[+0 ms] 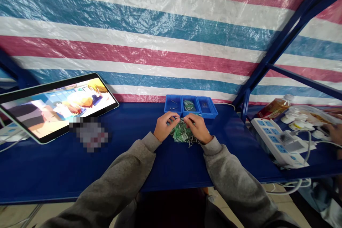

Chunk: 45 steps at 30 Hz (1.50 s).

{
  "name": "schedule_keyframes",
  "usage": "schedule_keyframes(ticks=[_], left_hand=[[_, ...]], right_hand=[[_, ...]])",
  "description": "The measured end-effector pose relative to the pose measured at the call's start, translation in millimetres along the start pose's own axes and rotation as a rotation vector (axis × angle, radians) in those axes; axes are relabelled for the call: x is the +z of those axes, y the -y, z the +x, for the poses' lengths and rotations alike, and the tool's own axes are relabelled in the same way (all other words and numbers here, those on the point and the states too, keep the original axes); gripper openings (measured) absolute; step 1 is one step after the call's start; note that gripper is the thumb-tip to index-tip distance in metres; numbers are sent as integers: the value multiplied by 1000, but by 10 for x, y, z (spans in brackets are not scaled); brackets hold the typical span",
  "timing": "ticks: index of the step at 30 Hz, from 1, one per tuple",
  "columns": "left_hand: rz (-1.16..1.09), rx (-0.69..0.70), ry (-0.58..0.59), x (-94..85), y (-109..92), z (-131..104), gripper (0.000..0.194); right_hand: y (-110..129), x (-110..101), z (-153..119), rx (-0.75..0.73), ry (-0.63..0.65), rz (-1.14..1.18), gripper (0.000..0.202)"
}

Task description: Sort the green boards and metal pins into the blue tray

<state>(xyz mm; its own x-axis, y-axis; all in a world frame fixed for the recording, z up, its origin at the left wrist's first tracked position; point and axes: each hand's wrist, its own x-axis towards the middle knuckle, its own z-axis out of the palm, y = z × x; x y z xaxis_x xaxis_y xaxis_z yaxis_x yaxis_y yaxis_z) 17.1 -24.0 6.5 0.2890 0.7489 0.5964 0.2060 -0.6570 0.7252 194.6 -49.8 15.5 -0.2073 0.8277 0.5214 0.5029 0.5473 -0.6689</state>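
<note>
My left hand (165, 125) is closed in a pinch, with a thin metal rod-like piece (180, 118) at its fingertips. The fingers of my right hand (198, 127) are pinched together at the other end of that piece, too small to make out well. Below both hands lies a pile (183, 134) of small metal pin-like parts and green-tinted clear plastic bags. Just behind the hands stands a row of blue bins: the left bin (169, 108) has a few thin metal pieces in it, the middle bin (196, 105) a green bag, the right bin (212, 108) a small clear item.
A tablet (80, 110) leans at the left, a blurred-out object (93, 135) before it. At right are a blue metal frame (244, 103), a power strip (278, 142) with plugs, a drink bottle (275, 107) and another person's hand (334, 133). The table (120, 142) is blue.
</note>
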Motion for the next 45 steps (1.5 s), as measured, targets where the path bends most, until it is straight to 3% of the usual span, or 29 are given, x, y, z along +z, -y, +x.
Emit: schedule_keyframes(ticks=[12,20,34,40,45], left_hand=[[5,1,26,4,19,-4,19],[20,-8,-42,11,2,4,19],[-299,-224,-68,40,32,31,28],[-258,-181,-63,34,-1,18,23],[49,-5,-12,-6,-2,10,27]], right_hand=[[-49,18,4,-4,-5,-27,41],[-59,29,-7,10,-41,29,29],[-27,23,-2,-12,-50,-12,35],[-73,35,-1,60,-110,18,34],[-72,22,-1,98,-156,48,35]])
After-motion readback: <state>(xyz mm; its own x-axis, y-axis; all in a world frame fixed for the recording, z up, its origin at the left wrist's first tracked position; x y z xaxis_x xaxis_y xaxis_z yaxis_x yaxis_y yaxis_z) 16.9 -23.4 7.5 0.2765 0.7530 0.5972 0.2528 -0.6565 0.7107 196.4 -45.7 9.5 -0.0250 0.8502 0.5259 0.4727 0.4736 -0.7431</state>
